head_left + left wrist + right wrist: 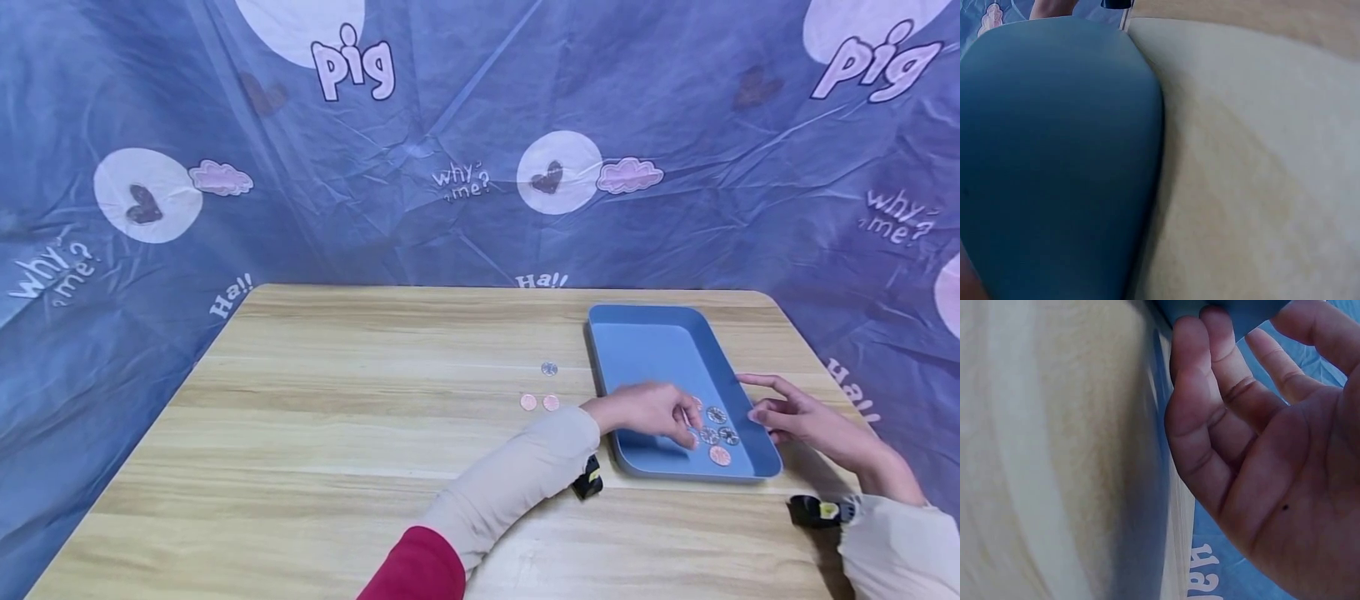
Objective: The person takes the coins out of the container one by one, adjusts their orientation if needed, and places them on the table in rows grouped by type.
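A blue rectangular tray (637, 333) stands on the right side of the table. Inside its near right part lie several coins, among them a copper-coloured coin (720, 456) and a silver coin (717, 414). My left hand (652, 410) reaches over the tray's left wall, its bent fingers and thumb apart just beside these coins. No coin shows clearly in its grasp. At the tray's right wall, my right hand (806, 425) grips the rim, with fingertips on the blue wall in the right wrist view. The left wrist view mostly shows the tray's outer side (1066, 156).
On the wooden table (337, 400), left of the tray, lie a silver coin (549, 368) and two copper-coloured coins, one of them (528, 402) farther left. Behind the table hangs a blue printed cloth (420, 233). Black straps with cameras sit at both wrists.
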`<state>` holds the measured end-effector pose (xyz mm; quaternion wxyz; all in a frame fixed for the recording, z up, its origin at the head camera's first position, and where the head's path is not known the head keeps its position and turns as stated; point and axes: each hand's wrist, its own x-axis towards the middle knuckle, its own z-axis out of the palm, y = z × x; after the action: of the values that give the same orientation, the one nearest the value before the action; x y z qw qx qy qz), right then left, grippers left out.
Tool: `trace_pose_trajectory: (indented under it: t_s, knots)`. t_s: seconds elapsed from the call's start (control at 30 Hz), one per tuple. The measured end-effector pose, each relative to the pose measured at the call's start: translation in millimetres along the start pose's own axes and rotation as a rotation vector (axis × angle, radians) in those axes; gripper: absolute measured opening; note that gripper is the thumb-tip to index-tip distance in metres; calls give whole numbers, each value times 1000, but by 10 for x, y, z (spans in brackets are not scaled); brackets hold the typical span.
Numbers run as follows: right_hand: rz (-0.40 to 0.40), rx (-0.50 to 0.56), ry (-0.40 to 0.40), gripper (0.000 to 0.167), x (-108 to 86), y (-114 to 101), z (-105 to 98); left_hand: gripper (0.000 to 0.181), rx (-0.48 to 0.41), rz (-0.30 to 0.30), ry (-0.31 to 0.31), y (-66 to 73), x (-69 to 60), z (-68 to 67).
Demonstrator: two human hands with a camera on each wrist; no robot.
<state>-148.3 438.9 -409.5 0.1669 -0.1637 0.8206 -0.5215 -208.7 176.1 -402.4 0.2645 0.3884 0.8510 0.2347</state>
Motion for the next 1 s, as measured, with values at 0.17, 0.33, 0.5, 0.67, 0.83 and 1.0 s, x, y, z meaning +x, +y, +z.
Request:
trace_pose_trajectory:
  t_s: [0.17, 0.33, 0.5, 0.67, 0.83, 1.0]
  knots:
    - [-8, 7, -1, 62, 0, -1, 1, 21, 72, -1, -9, 12, 1, 0]
    - [-3, 5, 4, 62, -3, -1, 5, 21, 86, -9, -2, 18, -6, 4]
    - [10, -3, 11, 61, -11, -7, 4, 21, 128, -34, 2, 40, 0, 26]
    - [0, 5, 7, 62, -14, -4, -4, 24, 179, -36, -10, 59, 11, 43]
    - [-6, 2, 10, 62, -9, 3, 0, 25, 209, -36, -9, 53, 19, 58]
    - [-3, -10, 19, 62, -2, 11, 11, 22, 224, -29, 0, 32, 25, 76]
